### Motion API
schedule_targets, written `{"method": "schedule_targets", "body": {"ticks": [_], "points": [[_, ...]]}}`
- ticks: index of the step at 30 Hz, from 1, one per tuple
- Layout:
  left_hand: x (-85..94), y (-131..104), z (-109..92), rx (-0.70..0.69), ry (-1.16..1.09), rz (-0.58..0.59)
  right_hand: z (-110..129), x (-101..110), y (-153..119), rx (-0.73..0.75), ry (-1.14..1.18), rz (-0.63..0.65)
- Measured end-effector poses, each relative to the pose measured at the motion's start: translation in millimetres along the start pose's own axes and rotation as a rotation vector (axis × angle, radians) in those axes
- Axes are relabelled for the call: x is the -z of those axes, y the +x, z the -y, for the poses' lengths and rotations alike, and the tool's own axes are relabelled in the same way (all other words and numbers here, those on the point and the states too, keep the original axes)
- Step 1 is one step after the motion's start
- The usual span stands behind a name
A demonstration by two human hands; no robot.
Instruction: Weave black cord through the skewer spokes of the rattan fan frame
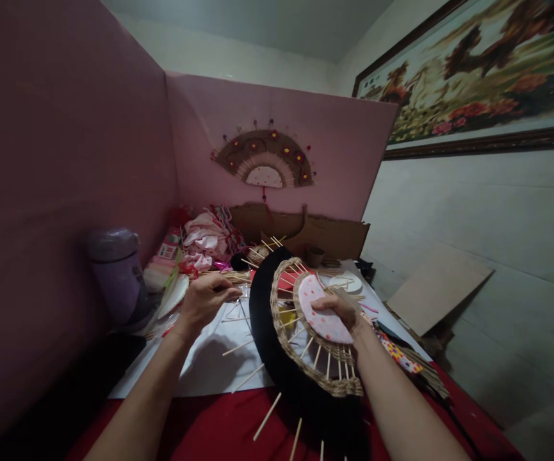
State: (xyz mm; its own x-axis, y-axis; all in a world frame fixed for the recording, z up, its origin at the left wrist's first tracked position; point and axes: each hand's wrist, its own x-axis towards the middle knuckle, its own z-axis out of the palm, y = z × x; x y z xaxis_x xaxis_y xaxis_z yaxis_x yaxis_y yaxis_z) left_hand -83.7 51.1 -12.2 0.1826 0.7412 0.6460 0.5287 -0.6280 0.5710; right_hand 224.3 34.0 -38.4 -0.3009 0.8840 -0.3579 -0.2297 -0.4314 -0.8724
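Note:
A fan-shaped piece with a wide black band (264,314), woven tan rope, thin wooden sticks and a pink dotted half-round centre (322,317) is held tilted above the table. My right hand (341,310) grips it at the pink centre, thumb on top. To the left of the black band, my left hand (209,298) is closed in a pinch close to the stick tips. A thin dark strand seems to run from its fingertips toward the band, though what it holds is too small to name.
A finished fan (264,157) hangs on the pink board. Pink cloth (204,237), a purple container (120,275), a white plate (346,282) and cardboard (334,240) stand behind. Patterned fabric (401,355) lies right, over the red tablecloth (209,426).

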Motion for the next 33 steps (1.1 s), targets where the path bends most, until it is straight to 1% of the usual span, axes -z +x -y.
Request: {"method": "schedule_targets", "body": {"ticks": [3,5,9,11,14,17,19,23,26,29,33], "points": [[3.9,1.8,-7.4,0.171,-0.276,0.094,-0.1,-0.9,-1.7,0.018,-0.005,0.061],[5.2,2.8,-12.7,0.251,-0.390,0.109,-0.9,-0.1,-1.5,0.006,-0.008,0.087],[4.1,3.2,-19.5,0.353,-0.503,0.094,-3.4,3.3,-0.2,0.038,-0.009,0.090],[1.1,2.2,-19.4,0.394,-0.548,0.093,-4.1,4.3,-0.2,0.068,-0.004,0.089],[-6.2,-0.1,-15.6,0.418,-0.592,0.116,-3.7,4.0,-1.4,0.059,-0.009,0.102],[-12.9,-1.6,-9.7,0.389,-0.631,0.162,-2.4,3.1,-2.4,0.035,-0.011,0.099],[-15.4,-1.5,-5.2,0.358,-0.641,0.164,-2.2,3.2,-2.1,0.032,-0.003,0.098],[-16.5,-0.6,4.1,0.312,-0.625,0.117,-3.3,4.2,-0.6,0.027,0.012,0.114],[-15.9,-0.8,9.2,0.255,-0.562,0.065,-3.7,2.7,-0.7,-0.004,-0.011,0.121],[-14.6,-1.6,12.6,0.168,-0.400,-0.015,-3.5,-1.3,-1.7,0.007,-0.040,0.130],[-9.9,-1.3,16.5,0.028,-0.046,-0.113,-3.5,-6.2,-2.5,-0.001,-0.068,0.126]]}}
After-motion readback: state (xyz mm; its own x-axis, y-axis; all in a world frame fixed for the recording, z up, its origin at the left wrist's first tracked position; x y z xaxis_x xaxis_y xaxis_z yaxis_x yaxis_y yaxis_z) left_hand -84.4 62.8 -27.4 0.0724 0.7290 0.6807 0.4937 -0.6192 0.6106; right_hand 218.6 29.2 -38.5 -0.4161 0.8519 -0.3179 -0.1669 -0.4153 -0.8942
